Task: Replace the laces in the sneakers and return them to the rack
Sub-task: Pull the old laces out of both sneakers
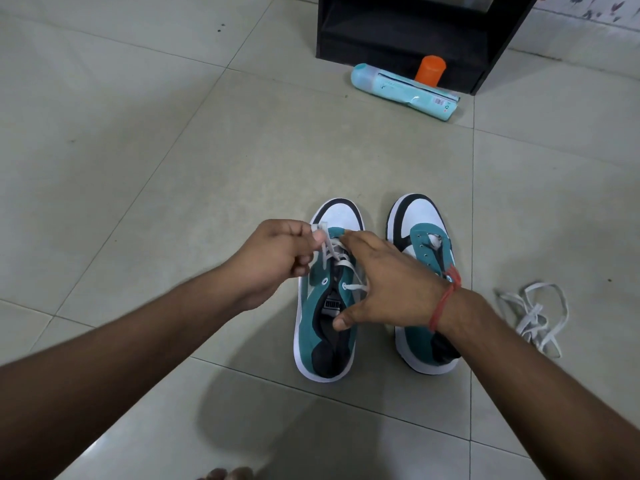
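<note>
Directly beneath both hands, left hand (277, 252) pinches the lace (341, 261); right hand (388, 282) rests spread on the sneaker (320, 323).

Rack (408, 32): cut off by the top edge, only its lower part shows.
Right sneaker (424, 271): middle and heel partly hidden behind the right wrist.
Left sneaker (325, 306): lacing area partly hidden by both hands.
Bottle (405, 91): label text too small to read.
Toes (228, 474): cut off by the bottom edge.

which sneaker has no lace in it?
The right-hand sneaker: its eyelets are bare. The left-hand sneaker has a white lace partly threaded.
</note>
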